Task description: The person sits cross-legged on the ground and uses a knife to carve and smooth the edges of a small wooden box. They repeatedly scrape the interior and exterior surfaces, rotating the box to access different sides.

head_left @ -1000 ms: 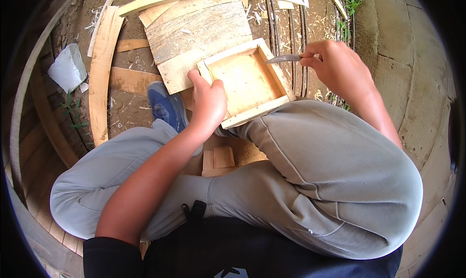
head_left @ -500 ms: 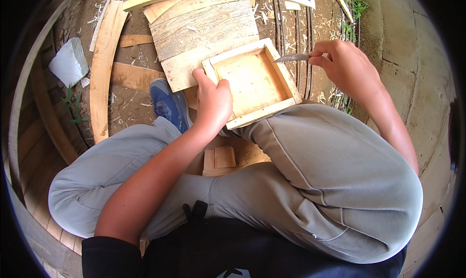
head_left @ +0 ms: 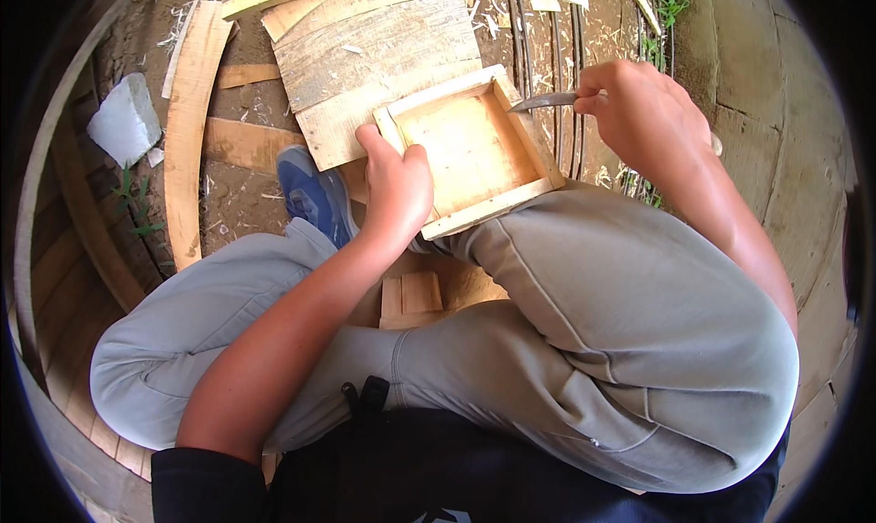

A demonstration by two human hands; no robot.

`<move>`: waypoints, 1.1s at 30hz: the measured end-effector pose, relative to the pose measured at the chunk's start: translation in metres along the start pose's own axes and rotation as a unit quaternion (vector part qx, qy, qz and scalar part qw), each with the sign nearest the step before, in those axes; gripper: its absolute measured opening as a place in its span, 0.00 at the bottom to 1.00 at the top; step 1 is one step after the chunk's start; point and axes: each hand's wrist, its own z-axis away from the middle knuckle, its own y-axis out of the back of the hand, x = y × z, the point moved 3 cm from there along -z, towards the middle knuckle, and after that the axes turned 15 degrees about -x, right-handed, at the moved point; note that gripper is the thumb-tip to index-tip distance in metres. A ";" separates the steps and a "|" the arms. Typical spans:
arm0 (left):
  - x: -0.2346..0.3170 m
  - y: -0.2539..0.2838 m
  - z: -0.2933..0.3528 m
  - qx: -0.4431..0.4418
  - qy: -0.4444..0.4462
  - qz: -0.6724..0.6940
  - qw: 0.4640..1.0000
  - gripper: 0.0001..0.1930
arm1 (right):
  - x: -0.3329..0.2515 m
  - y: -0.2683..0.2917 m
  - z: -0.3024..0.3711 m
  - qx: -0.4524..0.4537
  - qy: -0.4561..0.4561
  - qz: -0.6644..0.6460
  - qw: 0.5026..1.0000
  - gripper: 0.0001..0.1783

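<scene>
Shifted since the earlier frame: right hand, carried slightly farther forward, and knife, slanted a little more steeply. Box and left hand are all but unmoved.

Trousers: nearer than both grips. Legs are folded, the right one set against the box's near side, seemingly as a rest. Soft grey cloth, seamed and creased.

Board: beyond the left grip, laid low. Weathered wood, grey-streaked, rough-grained, roughly rectangular.

Plank: left of the left grip. Tan wood, long and narrow; its bend may be owed partly to the lens.

Box: between the two grips. Its left wall is clasped by the left hand, thumb inside, fingers outside, no slack seen; by this, it is judged, the box is steadied and its right wall presented to the blade. Pale wood, shallow, squarish, lidless; floor faintly marked.

Stone: farther left of the left grip. White, chunky, angular.

Knife: handle closely wrapped by the right hand, probably for fine control; tip at the right wall's rim, contact not certain. Grey metal blade, slim, slightly curved.

Shavings: strewn beyond the left grip. Thin, pale slivers.
</scene>
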 end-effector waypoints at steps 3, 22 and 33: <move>-0.001 -0.002 0.000 0.004 -0.014 0.001 1.000 0.21 | 0.005 -0.013 -0.001 0.022 -0.015 -0.026 0.999 0.10; -0.001 0.001 -0.002 -0.006 -0.021 -0.018 1.000 0.20 | 0.022 -0.068 0.006 0.124 -0.004 -0.217 0.968 0.10; -0.001 0.000 -0.003 0.000 0.008 0.003 1.000 0.22 | 0.012 0.000 0.002 -0.016 0.017 -0.054 0.998 0.10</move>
